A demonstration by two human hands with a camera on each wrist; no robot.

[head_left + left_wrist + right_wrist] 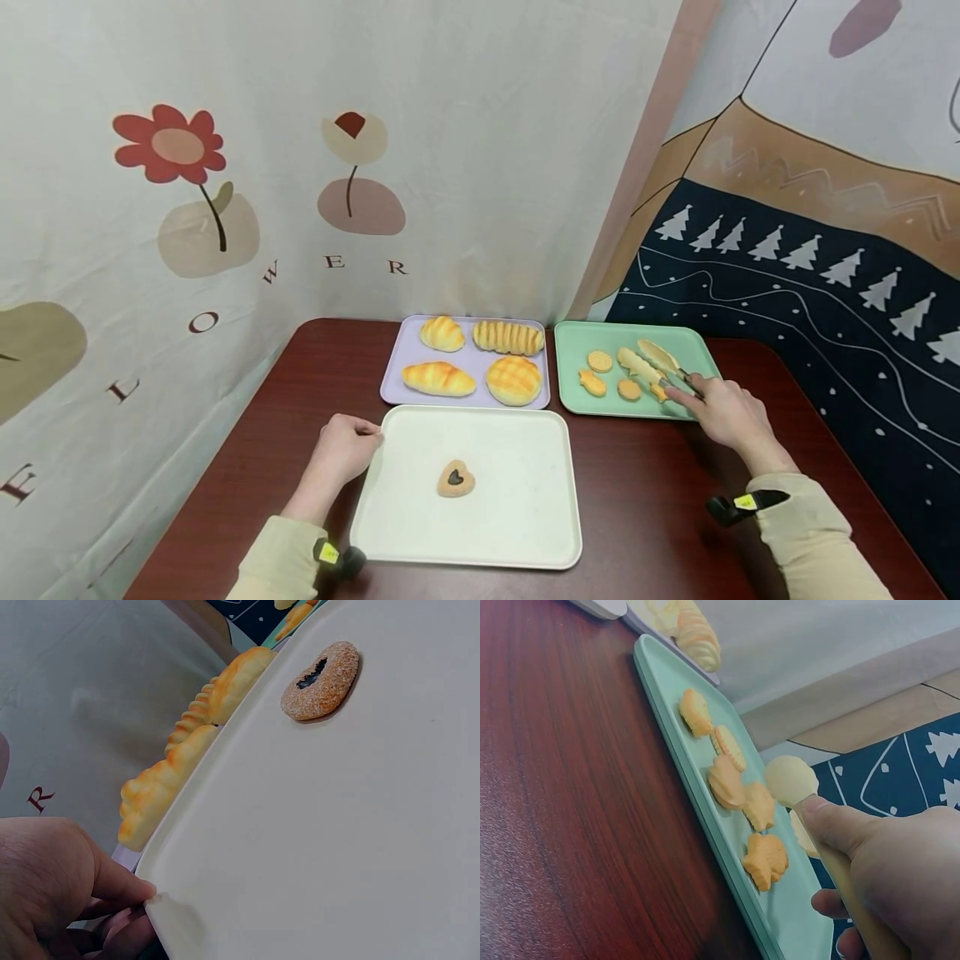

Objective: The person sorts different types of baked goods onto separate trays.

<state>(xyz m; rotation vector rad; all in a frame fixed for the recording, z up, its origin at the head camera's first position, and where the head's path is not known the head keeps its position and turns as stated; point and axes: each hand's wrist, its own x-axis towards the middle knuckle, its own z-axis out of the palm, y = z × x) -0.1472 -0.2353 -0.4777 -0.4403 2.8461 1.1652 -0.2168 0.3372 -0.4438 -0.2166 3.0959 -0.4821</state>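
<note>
My left hand (347, 448) pinches the left rim of the white tray (517, 529) near its far corner; in the left wrist view the thumb (124, 889) lies on top of the rim. A heart-shaped cookie (456, 479) with a dark centre lies on the white tray. My right hand (731, 410) grips a pair of tongs (637, 367) with pale, spread tips above the green tray (581, 337). Under and beside the tongs lie several cookies, among them a round cookie (599, 361) and a fish-shaped cookie (592, 382). Nothing is visibly clamped between the tips.
A lilac tray (465, 400) at the back carries a croissant (442, 333), a ridged loaf (508, 337), an oblong bread (438, 378) and a round bun (513, 381). Printed cloth (480, 167) hangs behind the dark wooden table (645, 500).
</note>
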